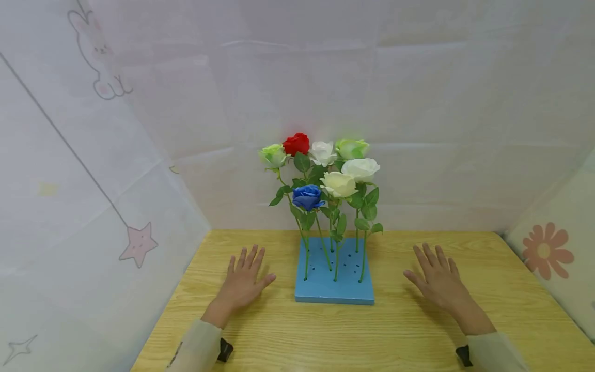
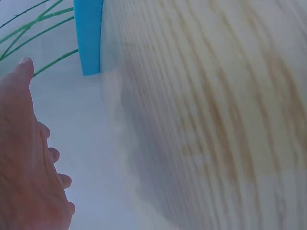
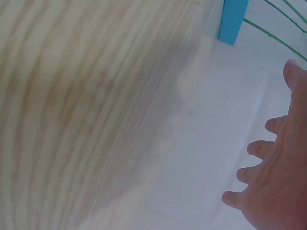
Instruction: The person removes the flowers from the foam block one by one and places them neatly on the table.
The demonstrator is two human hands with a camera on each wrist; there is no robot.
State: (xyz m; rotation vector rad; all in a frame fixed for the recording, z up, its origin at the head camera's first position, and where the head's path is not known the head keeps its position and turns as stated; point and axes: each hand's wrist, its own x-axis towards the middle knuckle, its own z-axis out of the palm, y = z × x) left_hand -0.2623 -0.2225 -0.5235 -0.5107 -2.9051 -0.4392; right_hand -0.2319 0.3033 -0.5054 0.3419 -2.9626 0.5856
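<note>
Two hands lie flat on the table (image 1: 288,336), one on each side of the blue block (image 1: 334,289), neither holding anything. Left hand (image 1: 244,281) sits just left of the block, palm down, fingers (image 1: 246,258) straight and a bit spread, pointing away from the person, thumb angled toward the block but not touching it. Right hand (image 1: 439,281) is further from the block on the other side, also palm down, fingers (image 1: 437,258) straight and fanned, thumb out toward the block w/ a clear gap of bare wood between. Left wrist view shows the hand (image 2: 29,163) from the side w/ thumb extended and the other fingertips (image 2: 64,181) slightly bent, the block's corner (image 2: 88,38) beyond it and thin green stems (image 2: 43,28) running off it; the wood grain is blurred. Right wrist view matches: hand (image 3: 278,177) w/ fingers apart, nothing in them, block edge (image 3: 233,21) well off from the thumb. Block stands mid-table near the back wall, w/ rows of small holes on top and seven roses stuck upright in it: a red rose (image 1: 296,143), a blue rose (image 1: 307,197), 2 green roses (image 1: 351,149), 3 white roses (image 1: 360,169). Pale sheets w/ a pink star (image 1: 138,244) and a flower print (image 1: 544,250) close in the sides
</note>
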